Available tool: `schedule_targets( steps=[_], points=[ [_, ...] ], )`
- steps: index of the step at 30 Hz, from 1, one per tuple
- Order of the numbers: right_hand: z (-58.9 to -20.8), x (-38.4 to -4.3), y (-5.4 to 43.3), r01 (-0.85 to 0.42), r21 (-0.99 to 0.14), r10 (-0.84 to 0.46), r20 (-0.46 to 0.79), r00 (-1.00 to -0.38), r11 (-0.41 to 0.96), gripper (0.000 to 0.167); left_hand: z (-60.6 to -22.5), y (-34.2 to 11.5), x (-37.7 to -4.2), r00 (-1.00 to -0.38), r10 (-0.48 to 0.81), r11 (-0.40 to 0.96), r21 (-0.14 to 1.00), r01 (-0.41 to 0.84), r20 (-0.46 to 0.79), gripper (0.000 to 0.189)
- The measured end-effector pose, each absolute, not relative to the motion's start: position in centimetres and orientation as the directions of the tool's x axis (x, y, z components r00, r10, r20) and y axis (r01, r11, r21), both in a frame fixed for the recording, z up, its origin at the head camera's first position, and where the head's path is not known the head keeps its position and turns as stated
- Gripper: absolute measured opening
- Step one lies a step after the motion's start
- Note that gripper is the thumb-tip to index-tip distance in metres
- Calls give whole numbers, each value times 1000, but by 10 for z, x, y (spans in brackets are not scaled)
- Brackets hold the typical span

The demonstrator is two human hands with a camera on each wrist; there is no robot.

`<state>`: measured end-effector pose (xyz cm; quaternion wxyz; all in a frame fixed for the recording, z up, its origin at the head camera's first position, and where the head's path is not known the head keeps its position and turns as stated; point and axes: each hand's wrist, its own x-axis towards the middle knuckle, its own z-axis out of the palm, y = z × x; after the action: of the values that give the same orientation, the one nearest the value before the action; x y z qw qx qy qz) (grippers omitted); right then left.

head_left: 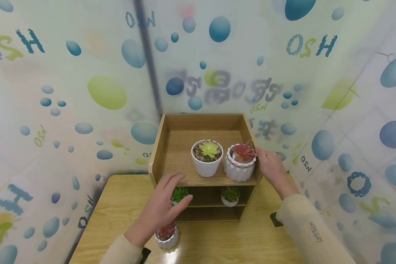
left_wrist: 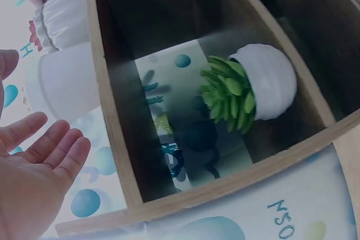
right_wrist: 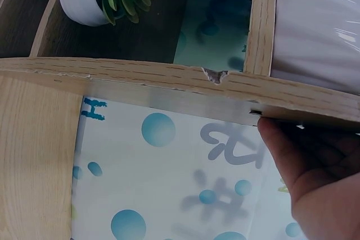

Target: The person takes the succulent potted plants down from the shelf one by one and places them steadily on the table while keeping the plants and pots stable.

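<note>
A small wooden shelf unit [head_left: 201, 181] stands on the table. On its top are a white pot with a light-green succulent [head_left: 207, 167] and a ribbed white pot with a red succulent [head_left: 239, 168]. My left hand [head_left: 161, 200] hovers before the unit's left front, fingers spread, touching nothing; in the left wrist view its palm shows. My right hand [head_left: 271, 165] is at the right side panel [right_wrist: 169, 80], its thumb touching the outer face; its other fingers are shaded. Inside are a green succulent in a white pot [left_wrist: 273, 82] at left and another potted succulent [head_left: 230, 196] at right.
A ribbed white pot with a reddish succulent [head_left: 166, 236] stands on the wooden table [head_left: 118, 205], partly behind my left hand. Curtains [head_left: 105, 91] printed with bubbles and letters surround the table at the back and sides. The panel's edge is chipped.
</note>
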<state>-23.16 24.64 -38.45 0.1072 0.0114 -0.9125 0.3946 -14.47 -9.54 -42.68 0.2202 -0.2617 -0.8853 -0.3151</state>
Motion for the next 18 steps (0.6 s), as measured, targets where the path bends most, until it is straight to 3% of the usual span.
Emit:
schedule_targets(
  steps=[7,18],
  points=[
    [-385,-232,246,-117,-715,60,217,-974,689,59,-414,-87,-152,-811,308,663,499,559,498,62],
    [-386,-233,246,-123,-718,61,224,-973,686,59,-400,-74,-171,-799,296,624,528,576,523,62]
  ],
)
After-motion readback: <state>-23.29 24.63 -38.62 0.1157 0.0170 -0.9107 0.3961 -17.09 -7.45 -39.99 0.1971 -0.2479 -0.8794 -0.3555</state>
